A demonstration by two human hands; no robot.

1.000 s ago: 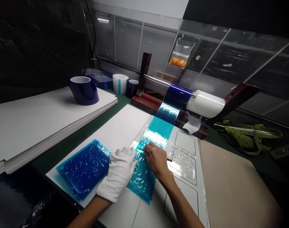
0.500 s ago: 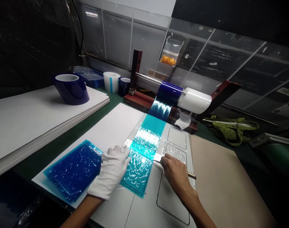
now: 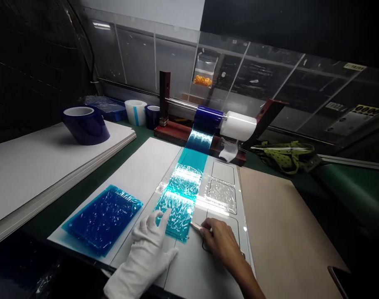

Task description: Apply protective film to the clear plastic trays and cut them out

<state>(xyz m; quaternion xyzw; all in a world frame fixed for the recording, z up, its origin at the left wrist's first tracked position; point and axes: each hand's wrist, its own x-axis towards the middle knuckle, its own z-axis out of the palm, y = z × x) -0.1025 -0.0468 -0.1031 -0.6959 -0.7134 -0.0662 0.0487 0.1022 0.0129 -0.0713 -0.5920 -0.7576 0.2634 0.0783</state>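
My left hand (image 3: 146,249), in a white glove, has its thumb and fingers apart, fingertips at the lower left edge of a blue film strip (image 3: 192,160). Whether they touch the film I cannot tell. My bare right hand (image 3: 219,236) is closed around a slim knife-like tool (image 3: 195,226), its pale tip at the strip's lower right edge. The strip runs from a dark blue film roll (image 3: 209,117) down over a light grey panel (image 3: 185,265) with black-outlined rectangles. Its lower part looks wrinkled and shiny. Left of the glove lies a stack of cut blue film (image 3: 104,220).
A reddish wooden stand (image 3: 177,132) carries the blue roll and a white roll (image 3: 239,126) on a metal rod. On the left, a large blue roll (image 3: 86,126) sits on stacked white sheets (image 3: 36,166). A brown board (image 3: 279,216) and green pouch (image 3: 283,155) are right.
Both hands have moved down the strip towards me. My left hand has lifted off the film's edge and spread its fingers. The tool's tip is now nearer the strip's lower end. The view has shifted.
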